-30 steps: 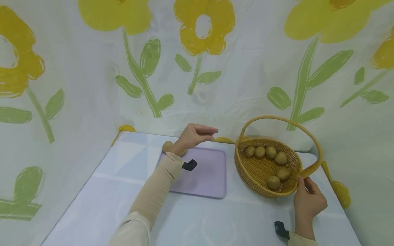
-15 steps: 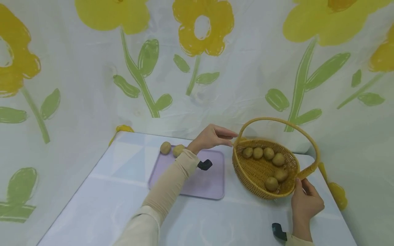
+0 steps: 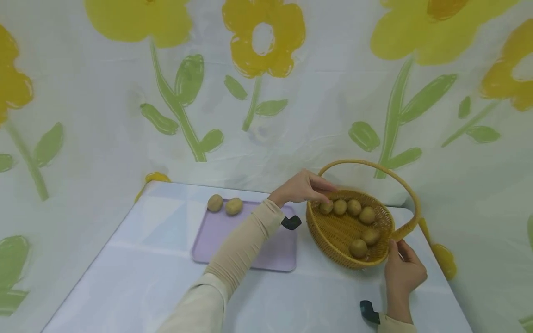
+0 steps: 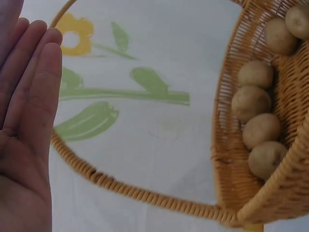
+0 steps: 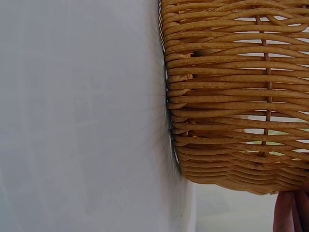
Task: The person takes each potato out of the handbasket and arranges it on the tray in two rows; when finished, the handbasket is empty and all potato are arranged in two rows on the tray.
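Observation:
A wicker basket (image 3: 333, 247) with a tall arched handle (image 3: 387, 172) stands on the right of the table, with several potatoes (image 3: 358, 248) inside. My left hand (image 3: 303, 187) is over the basket's left rim, its fingers extended and nothing held. In the left wrist view, the fingers (image 4: 46, 82) are straight, and the potatoes (image 4: 251, 103) lie along the basket's wall. At the near right rim, where the handle joins, my right hand (image 3: 405, 274) pinches the basket between thumb and fingers. Only fingertips (image 5: 284, 212) show at the basket's edge in the right wrist view.
A pale purple tray (image 3: 216, 240) lies left of the basket, partly behind my left forearm. Two potatoes, one round (image 3: 214, 203) and one longer (image 3: 234, 206), sit at its far left edge. A flower-printed curtain (image 3: 266, 138) hangs behind the white table (image 3: 125, 277).
My left hand has moved right from over the tray to the basket's left rim, uncovering the two potatoes on the tray. My right hand keeps its pinch on the basket. The view has turned slightly right.

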A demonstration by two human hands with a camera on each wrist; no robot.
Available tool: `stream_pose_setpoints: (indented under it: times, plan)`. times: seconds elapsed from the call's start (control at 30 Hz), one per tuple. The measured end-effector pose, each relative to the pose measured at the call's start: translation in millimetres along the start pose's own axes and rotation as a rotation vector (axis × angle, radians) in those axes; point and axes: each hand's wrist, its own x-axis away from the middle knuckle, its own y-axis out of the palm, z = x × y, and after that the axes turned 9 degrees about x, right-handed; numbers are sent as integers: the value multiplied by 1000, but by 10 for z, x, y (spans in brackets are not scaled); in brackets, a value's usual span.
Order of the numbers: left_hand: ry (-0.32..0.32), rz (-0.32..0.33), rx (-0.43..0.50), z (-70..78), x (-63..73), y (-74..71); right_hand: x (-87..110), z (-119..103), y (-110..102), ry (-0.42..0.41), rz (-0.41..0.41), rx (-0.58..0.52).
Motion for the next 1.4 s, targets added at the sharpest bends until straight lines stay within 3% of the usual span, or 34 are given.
stream_pose_setpoints:
  times: [0.23,0.4,0.6,0.83,1.03,1.23,1.4]
  plan:
    - [-65,-49,53,-56,-154,130,12,8,22,2,8,11]
    - [-46,-61,-12,-72,-256,178,0,-13,11,-3,17,27]
    - [-73,-89,5,-62,-396,284,-31,-1,-7,-12,19,43]
    - [-3,-147,-9,-121,-516,399,-39,30,19,-28,24,-7]
    - [-52,-138,-9,-182,-592,457,-30,9,34,-46,12,-11]
    - [-77,-131,-81,-281,-660,524,-16,-20,31,-40,8,3]
    - [-86,-179,-87,-366,-740,629,-16,19,23,-31,17,33]
